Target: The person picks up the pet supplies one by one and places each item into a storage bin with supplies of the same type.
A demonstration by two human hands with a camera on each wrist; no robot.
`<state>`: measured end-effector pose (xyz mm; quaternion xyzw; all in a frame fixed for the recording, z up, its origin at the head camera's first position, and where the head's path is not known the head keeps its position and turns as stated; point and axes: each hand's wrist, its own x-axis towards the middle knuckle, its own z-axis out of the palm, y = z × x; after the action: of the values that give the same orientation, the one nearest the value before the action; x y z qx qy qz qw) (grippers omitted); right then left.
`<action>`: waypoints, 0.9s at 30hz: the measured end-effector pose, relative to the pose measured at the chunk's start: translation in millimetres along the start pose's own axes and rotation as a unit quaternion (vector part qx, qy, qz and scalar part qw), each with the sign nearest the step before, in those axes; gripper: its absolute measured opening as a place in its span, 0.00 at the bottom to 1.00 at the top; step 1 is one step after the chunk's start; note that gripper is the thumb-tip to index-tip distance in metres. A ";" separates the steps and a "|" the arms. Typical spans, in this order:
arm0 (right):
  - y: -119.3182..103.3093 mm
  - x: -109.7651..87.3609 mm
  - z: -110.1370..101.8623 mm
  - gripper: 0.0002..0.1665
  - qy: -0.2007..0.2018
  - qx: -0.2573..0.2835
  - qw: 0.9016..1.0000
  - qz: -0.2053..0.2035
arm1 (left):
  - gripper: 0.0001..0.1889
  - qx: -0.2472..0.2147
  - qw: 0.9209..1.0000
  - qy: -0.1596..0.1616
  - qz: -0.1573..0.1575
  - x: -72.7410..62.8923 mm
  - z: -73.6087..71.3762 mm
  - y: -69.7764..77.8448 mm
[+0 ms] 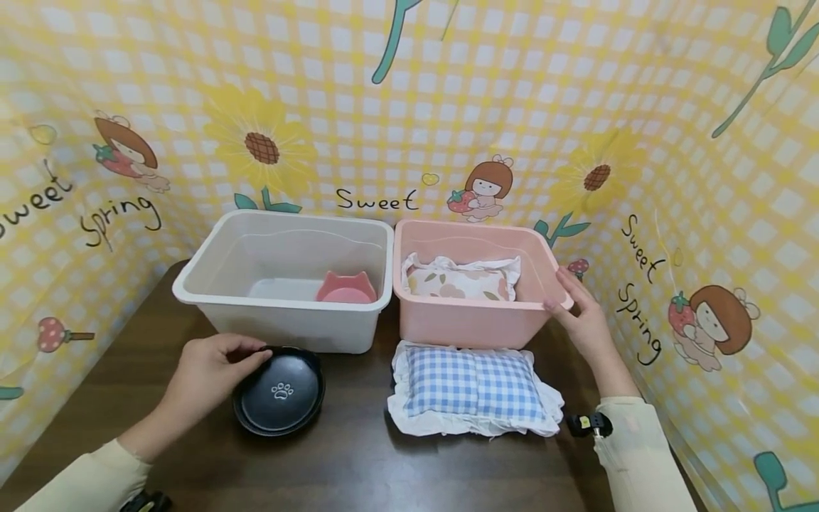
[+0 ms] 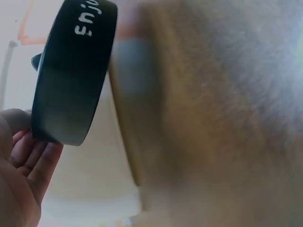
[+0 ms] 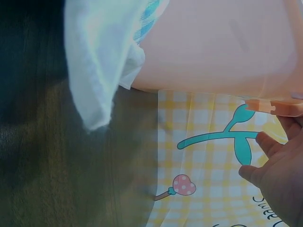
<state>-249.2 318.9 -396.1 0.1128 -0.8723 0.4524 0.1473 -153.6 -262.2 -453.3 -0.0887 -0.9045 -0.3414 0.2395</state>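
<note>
My left hand [image 1: 214, 370] pinches the upper left rim of a black pet bowl [image 1: 281, 391] with a white paw print. White lettering shows on the bowl's side wall [image 2: 75, 71] in the left wrist view. Whether its base touches the table I cannot tell. In front of the pink bin [image 1: 470, 323] lies a blue-checked pillow [image 1: 470, 387] with a white ruffled edge. At the bin's right front corner, my right hand [image 1: 585, 323] touches the rim with extended fingers [image 3: 270, 144]. A floral pillow [image 1: 461, 281] is inside the pink bin.
A pale grey bin [image 1: 288, 323] stands left of the pink one, with a pink cat-eared bowl [image 1: 347, 288] inside. Both bins sit on a dark wooden table [image 1: 358, 455]. Yellow-checked cloth [image 1: 409, 128] rises behind and along both sides.
</note>
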 end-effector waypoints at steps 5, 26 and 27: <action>3.8 -0.7 0.0 0.38 -0.003 -0.002 1.000 0.003 | 0.12 -0.013 0.999 0.013 0.051 4.1 -14.9 15.1; 43.2 8.6 4.5 0.40 0.007 -0.003 1.000 0.023 | 0.23 0.023 0.949 0.052 0.310 61.1 -80.6 78.4; 43.1 8.5 4.4 0.40 0.006 -0.003 1.000 0.022 | 0.23 0.027 0.947 0.053 0.316 64.7 -83.7 81.3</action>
<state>-272.1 339.1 -428.0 0.0905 -0.8750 0.4535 0.1433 -152.3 -256.6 -320.1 -0.3454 -0.8249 -0.2279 0.3851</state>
